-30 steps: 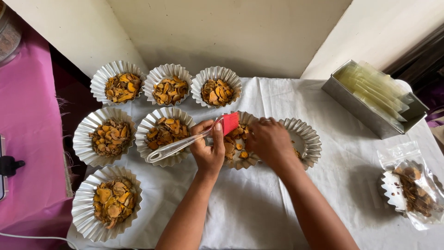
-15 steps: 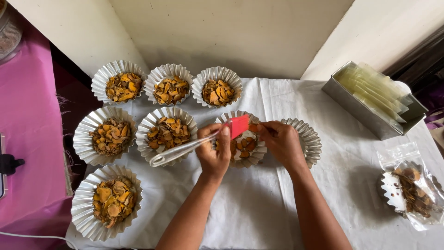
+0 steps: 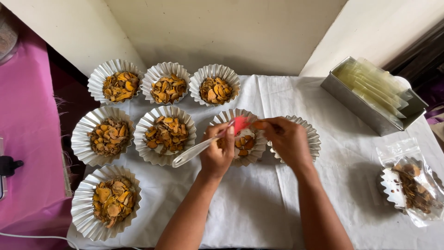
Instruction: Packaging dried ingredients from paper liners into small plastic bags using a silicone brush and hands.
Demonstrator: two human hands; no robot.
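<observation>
My left hand (image 3: 217,153) grips a spatula (image 3: 203,144) with a pale handle and a red blade, the blade over a fluted foil cup (image 3: 233,116) partly filled with orange-brown dried slices. My right hand (image 3: 286,141) pinches an orange slice (image 3: 259,125) at the blade's tip, above the gap between that cup and a stack of foil cups (image 3: 311,135) mostly hidden beneath the hand. Several other foil cups hold the same slices: three in the back row (image 3: 169,85), two in the middle row (image 3: 164,134), one at the front left (image 3: 106,203).
A white cloth (image 3: 240,208) covers the table. A metal tin of clear bags (image 3: 370,95) sits at the back right. A clear bag holding a filled foil cup (image 3: 409,185) lies at the right edge. Pink cloth (image 3: 27,139) is on the left.
Both hands have shifted slightly right. The spatula blade now sits over the partly filled cup, and my right hand has moved off that cup to the blade's tip with a slice.
</observation>
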